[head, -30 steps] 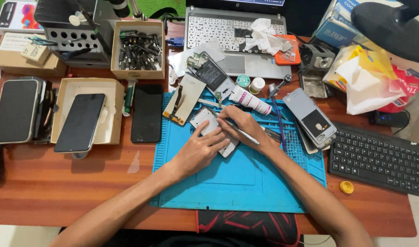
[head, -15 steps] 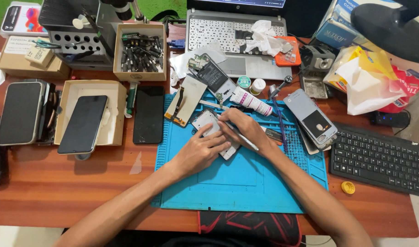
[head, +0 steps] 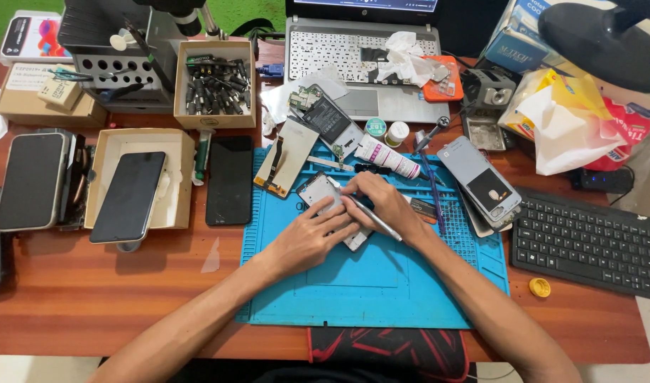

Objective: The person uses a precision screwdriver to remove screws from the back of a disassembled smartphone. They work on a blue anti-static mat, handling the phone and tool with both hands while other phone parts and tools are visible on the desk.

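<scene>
Here, left hand (head: pixel 307 237) fingers flat on opened phone (head: pixel 323 195), right hand (head: pixel 385 206) pinching slim metal tool (head: pixel 373 218), ribbed blue mat (head: pixel 382 284)

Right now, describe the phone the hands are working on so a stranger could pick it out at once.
Start at the blue mat in the middle of the wooden desk. On its upper half the left hand presses down a small opened phone while the right hand holds a thin metal tool to it. Unlike the other phones around, this one lies under both hands.
</scene>
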